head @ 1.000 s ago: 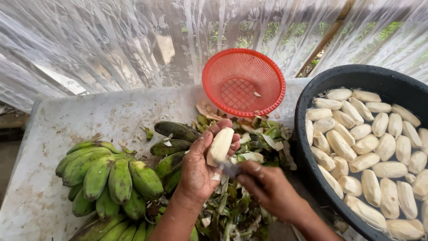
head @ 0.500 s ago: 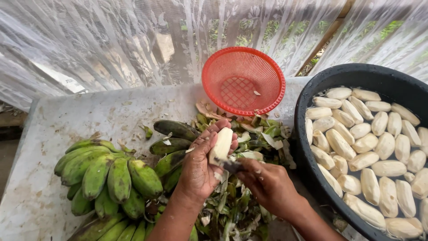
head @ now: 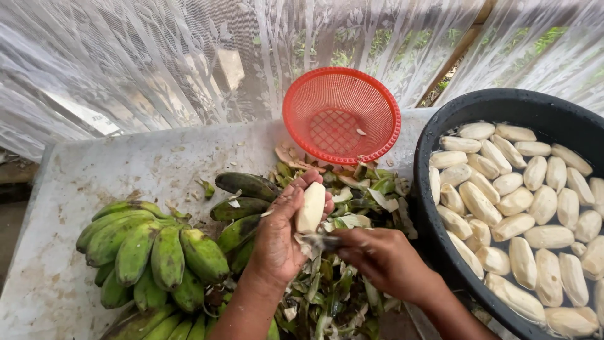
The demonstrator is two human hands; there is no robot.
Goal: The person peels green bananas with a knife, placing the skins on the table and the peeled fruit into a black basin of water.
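Gripping the peeled banana [head: 311, 208] in my left hand [head: 280, 236], I held it upright — long axis pointing toward the tabletop's far edge, fingers clamped round it. My right hand [head: 384, 261], closed on a small knife [head: 321, 240], sat at its lower end.

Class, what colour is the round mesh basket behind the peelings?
Red-orange, a perforated plastic basket; the head view shows it plainly.

This looks like a semi-outdoor home food-preparation spot. A worn grey bench [head: 126, 170] stands against a white lace curtain [head: 157, 56], with greenery showing through. On the bench lie green bananas [head: 151, 252] and peelings [head: 352, 189].
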